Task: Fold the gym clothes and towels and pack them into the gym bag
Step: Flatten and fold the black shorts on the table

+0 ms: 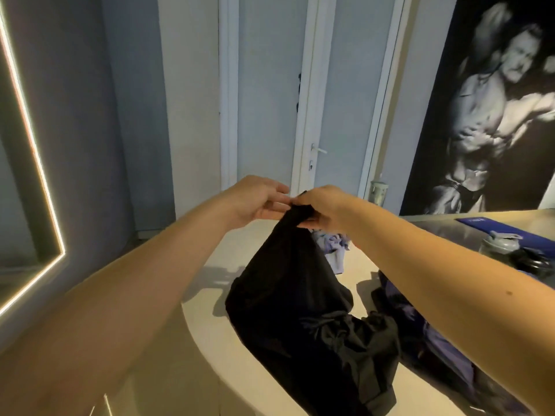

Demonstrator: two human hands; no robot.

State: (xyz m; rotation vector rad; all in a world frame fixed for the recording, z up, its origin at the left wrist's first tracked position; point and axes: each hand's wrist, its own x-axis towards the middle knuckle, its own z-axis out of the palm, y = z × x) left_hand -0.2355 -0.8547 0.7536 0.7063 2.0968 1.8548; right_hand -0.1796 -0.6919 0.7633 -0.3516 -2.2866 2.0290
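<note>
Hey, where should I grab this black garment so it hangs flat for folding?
The black garment hangs bunched from one point where the right hand grips it beside the left hand, its lower part heaped on the counter. Probably best: pinch the top edge at its two ends, fingers coming from above, and spread it.

Landmark: garment (288, 295). Its lower part lies on the worktop (210, 370); its top end is lifted, with the left hand (261, 199) and right hand (324, 205) at it. Behind garment, on worktop: cloth (333, 244). Just right of garment, on worktop: second cloth (420, 340). Further right and behind: bottle (500, 243), then mat (492, 225). Far behind garment: door (339, 100). Right and behind: poster (495, 115). Left: mirror (18, 175).
</note>
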